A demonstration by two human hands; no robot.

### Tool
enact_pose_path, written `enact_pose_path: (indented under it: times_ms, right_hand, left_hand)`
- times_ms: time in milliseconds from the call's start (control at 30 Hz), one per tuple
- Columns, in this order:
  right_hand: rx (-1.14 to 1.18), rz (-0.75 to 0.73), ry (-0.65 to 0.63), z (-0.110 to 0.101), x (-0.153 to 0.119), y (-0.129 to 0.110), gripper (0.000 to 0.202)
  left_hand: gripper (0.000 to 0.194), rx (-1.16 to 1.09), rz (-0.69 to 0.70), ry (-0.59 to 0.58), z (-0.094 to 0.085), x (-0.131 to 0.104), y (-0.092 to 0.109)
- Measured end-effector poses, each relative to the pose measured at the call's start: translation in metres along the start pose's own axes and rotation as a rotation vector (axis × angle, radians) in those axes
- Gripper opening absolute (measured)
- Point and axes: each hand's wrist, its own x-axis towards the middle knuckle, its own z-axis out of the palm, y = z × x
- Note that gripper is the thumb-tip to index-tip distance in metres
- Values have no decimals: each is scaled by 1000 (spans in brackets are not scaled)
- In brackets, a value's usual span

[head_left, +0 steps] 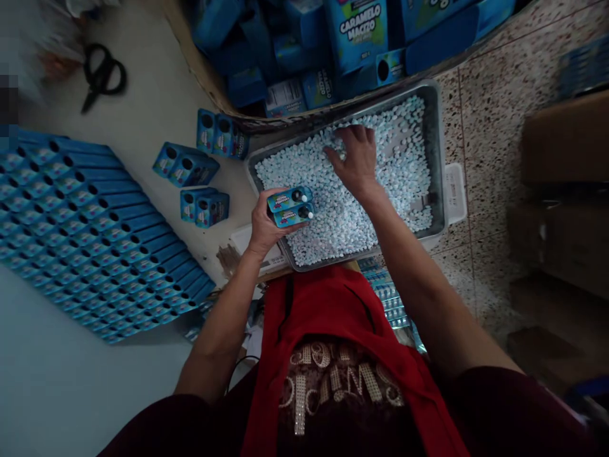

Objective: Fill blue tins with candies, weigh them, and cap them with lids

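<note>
My left hand [265, 223] is closed around two small blue candy boxes [290, 208] held side by side over the left edge of a metal tray [440, 158]. Each box has a dark round hole, with a white candy by it. Pale blue and white candies [333, 222] are spread over the tray. Above them is my right hand [356, 158], its thumb and curved fingers apart; nothing shows between them, though the fingertips are partly hidden. Left of the tray, several more boxes [212, 208] stand in small groups on the table [147, 120].
A large stack of blue boxes [95, 241] fills the left side. Black scissors [102, 75] lie at the upper left. Behind the tray stands a big carton [200, 70] of blue boxes. Brown cardboard boxes [566, 143] stand on the speckled floor [495, 82] at right.
</note>
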Motion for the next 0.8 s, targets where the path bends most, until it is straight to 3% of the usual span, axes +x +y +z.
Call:
enact_pose_path:
  times_ms: [133, 233, 333, 467, 600, 800]
  right_hand:
    - [-31, 13, -56, 21, -11, -16, 71]
    - [-42, 34, -111, 21, -36, -20, 61]
    - [-85, 42, -134, 9, -64, -19, 40]
    - [-71, 33, 8, -4, -89, -22, 33]
    - [186, -60, 126, -12, -90, -53, 36]
    - [437, -369, -104, -22, -70, -102, 60]
  left_hand:
    - [96, -38, 64, -47, 7, -2, 1]
    - [91, 2, 113, 2, 9, -3, 1]
    - [95, 109, 83, 119, -2, -5, -5]
    - [99, 151, 102, 270, -26, -9, -17]
    - [99, 105, 135, 368, -32, -5, -22]
    - [100, -46, 129, 383, -21, -5, -13]
